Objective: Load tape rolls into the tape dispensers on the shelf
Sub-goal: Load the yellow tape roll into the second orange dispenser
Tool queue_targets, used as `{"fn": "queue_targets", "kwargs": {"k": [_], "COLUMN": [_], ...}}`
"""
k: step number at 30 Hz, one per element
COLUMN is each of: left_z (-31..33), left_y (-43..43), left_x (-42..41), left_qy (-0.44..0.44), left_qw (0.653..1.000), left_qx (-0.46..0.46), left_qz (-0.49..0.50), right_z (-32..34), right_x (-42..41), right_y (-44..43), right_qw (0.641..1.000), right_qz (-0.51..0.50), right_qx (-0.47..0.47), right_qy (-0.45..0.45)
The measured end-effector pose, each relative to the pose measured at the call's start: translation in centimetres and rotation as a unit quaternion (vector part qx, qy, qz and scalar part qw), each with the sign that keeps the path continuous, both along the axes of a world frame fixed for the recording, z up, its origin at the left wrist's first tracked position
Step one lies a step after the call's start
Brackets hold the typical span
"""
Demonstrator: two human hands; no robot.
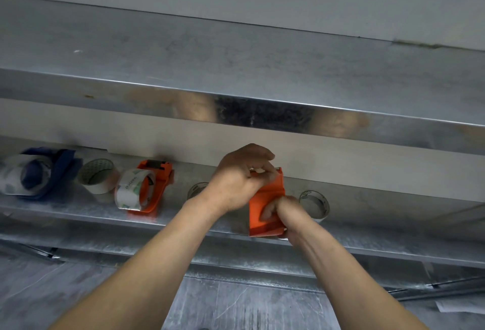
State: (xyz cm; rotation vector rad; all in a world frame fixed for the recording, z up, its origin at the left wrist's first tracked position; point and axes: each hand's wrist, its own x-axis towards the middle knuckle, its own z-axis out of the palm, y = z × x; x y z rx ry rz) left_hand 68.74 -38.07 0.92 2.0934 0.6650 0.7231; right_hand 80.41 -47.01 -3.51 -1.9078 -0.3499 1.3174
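Orange plastic tape dispenser [266, 199] is held upright over the front of the steel shelf [78, 215] by both hands. The left hand [237, 177], wrist bent, pinches its top end with curled fingers, and the right hand [282, 211] grips its lower body. Just to its right a clear tape roll [315, 203] stands on the shelf, and a loaded orange dispenser [157, 185] lies well to the left.

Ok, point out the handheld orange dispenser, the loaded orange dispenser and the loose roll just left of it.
held orange tape dispenser [263, 227], head view, lower side panel.
loaded orange tape dispenser [158, 185], head view, orange frame.
loose tape roll [97, 185], head view, outer wall.
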Motion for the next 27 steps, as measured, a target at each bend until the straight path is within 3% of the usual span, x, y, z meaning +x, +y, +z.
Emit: {"fn": "queue_targets", "kwargs": {"k": [6, 14, 20, 27], "left_z": [-1.5, -1.9, -2.2, -2.3], "left_y": [-0.8, -0.3, -0.6, -0.8], "left_x": [0.2, 0.3, 0.2, 0.4], "left_qy": [0.025, 0.006, 0.014, 0.006], "left_qw": [0.993, 0.982, 0.984, 0.988], "left_qx": [0.112, 0.186, 0.175, 0.152], "left_qz": [0.011, 0.035, 0.038, 0.042], "right_z": [2.3, 4.0, 4.1, 3.2], "right_x": [0.6, 1.4, 1.4, 1.1], "right_y": [0.2, -0.5, -0.7, -0.8], "right_qw": [0.989, 0.973, 0.961, 0.971], "right_qz": [-0.032, -0.037, -0.041, -0.048], "right_qx": [0.044, 0.135, 0.156, 0.139], "right_qy": [0.135, 0.186, 0.224, 0.188]}}
